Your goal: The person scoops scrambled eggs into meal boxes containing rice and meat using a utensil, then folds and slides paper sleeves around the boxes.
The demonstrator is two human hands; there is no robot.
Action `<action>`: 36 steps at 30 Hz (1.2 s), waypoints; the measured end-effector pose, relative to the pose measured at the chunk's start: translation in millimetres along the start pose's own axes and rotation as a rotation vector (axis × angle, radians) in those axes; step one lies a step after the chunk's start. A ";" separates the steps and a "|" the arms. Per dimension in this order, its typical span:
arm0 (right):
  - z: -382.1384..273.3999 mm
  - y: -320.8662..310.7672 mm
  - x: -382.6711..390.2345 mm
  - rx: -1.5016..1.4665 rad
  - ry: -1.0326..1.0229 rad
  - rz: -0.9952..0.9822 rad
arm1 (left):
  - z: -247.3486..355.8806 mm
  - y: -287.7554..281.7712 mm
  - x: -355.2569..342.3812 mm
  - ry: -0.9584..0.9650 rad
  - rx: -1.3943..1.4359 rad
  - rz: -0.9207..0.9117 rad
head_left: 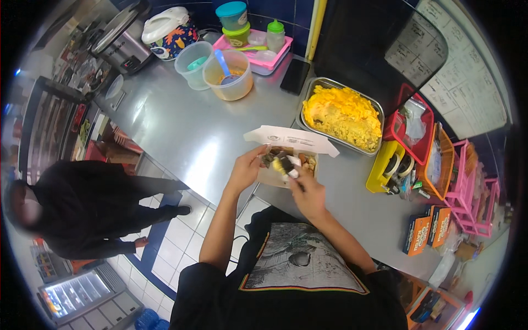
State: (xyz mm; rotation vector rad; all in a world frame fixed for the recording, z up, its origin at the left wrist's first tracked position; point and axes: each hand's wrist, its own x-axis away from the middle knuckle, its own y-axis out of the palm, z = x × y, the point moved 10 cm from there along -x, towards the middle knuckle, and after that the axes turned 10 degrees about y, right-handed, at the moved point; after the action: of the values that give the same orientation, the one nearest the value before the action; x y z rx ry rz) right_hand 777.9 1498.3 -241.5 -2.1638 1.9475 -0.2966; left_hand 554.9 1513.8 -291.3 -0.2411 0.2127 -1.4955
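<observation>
On the steel counter before me stands a small paper food box (272, 179), its white lid (291, 137) folded back. Pieces of brown and pale food show inside it. My left hand (246, 169) pinches the box at its left edge near the lid's hinge. Over the box, my right hand (309, 195) is closed on a blurred black, white and yellow item (286, 165) whose kind I cannot make out. Just beyond, to the right, lies a steel tray (336, 144) heaped with yellow scrambled egg (344, 115).
Plastic tubs (228, 82), one with a blue spoon, stand at the back beside a black phone (295, 76) and a pink tray (269, 67). Colored baskets (379, 173) and orange boxes (419, 235) line the right. A person in black (82, 209) stands at left.
</observation>
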 end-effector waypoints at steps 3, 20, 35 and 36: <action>-23.7 48.0 25.9 0.760 -0.753 -0.081 | -5.7 -10.3 4.9 -0.051 0.219 0.068; 5.7 -118.1 -81.0 -0.398 0.324 0.229 | -61.4 -72.1 63.3 0.040 -0.728 0.660; 30.0 -37.8 -179.4 1.112 -0.520 -0.278 | -54.4 -61.1 49.3 -0.008 -0.863 0.602; 29.5 -37.8 -180.6 1.108 -0.515 -0.280 | -54.5 -60.8 48.1 -0.014 -0.867 0.595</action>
State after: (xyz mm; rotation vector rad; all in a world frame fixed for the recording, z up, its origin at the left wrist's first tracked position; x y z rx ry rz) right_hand 803.6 1682.5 -259.8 -1.4994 0.8326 -0.6027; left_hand 484.4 1460.7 -325.6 -0.8019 0.8445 -0.7374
